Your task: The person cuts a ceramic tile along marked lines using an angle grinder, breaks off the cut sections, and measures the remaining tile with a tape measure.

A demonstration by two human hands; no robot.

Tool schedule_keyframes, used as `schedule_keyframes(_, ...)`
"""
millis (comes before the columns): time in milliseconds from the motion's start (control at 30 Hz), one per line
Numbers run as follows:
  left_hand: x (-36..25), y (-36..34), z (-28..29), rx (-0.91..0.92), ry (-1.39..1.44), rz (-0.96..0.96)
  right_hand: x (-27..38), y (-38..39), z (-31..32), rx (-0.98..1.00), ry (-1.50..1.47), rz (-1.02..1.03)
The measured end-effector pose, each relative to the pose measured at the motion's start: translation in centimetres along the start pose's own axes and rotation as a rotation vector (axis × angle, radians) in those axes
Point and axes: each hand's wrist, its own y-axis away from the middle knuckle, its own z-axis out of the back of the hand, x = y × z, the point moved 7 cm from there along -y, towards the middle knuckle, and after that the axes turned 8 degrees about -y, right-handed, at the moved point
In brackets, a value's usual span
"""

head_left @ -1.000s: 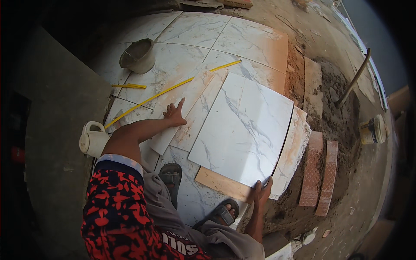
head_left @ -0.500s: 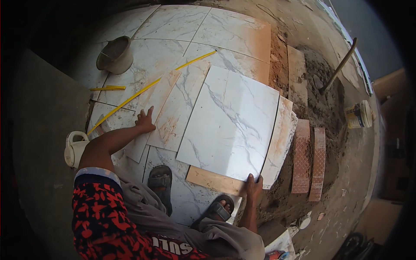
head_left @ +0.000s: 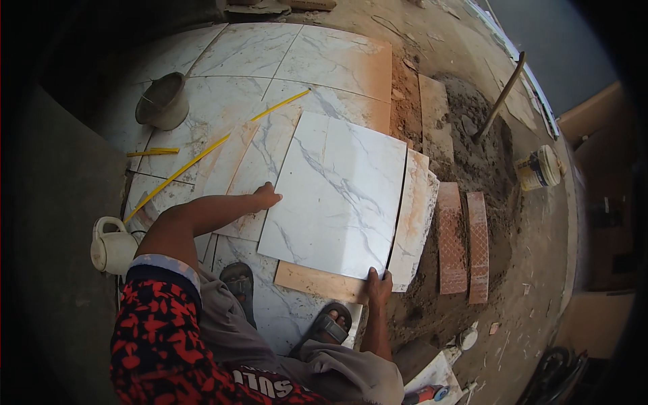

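Note:
A large white marble-patterned floor tile (head_left: 337,196) lies on top of other tile pieces in front of me. My left hand (head_left: 265,196) has its fingers drawn together at the tile's left edge, fingertips touching it. My right hand (head_left: 379,285) grips the near right corner, thumb and finger at the edge. Under the tile's near edge shows a tan strip of tile (head_left: 320,282). A dusty tile piece (head_left: 410,216) with a rough broken edge sticks out on the right. Narrower cut tile pieces (head_left: 246,162) lie to the left.
A yellow measuring stick (head_left: 216,143) crosses the laid tiles, near a dark bucket (head_left: 164,104). At left stands a white jug (head_left: 111,246). On the right are patterned red paving strips (head_left: 453,236), a mortar heap (head_left: 466,108) with a wooden handle (head_left: 501,98), and a white tub (head_left: 540,167).
My left hand has moved right, from spread fingers above the cut pieces to the big tile's left edge, and its fingers have closed. My right hand keeps its corner. The whole view has shifted slightly.

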Motion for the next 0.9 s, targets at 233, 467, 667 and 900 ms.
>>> schedule_keyframes(233, 4.8, -0.1, -3.7, 0.349, 0.253, 0.042, 1.4, -1.9, 1.8, 0.084, -0.271, 0.084)
schedule_keyframes(467, -1.7, 10.6, -11.5, 0.445, 0.298, 0.118, -1.9, -8.8, 8.8, 0.057, -0.522, -0.084)
schedule_keyframes(667, -1.8, 10.7, -11.2, 0.632, 0.441, 0.257, -3.2, -11.4, 9.2, -0.05, -0.415, -0.15)
schedule_keyframes(900, -12.2, -0.8, 3.7, -0.208, -0.064, -0.455, -7.5, -11.4, 10.9, -0.24, -0.703, -0.168)
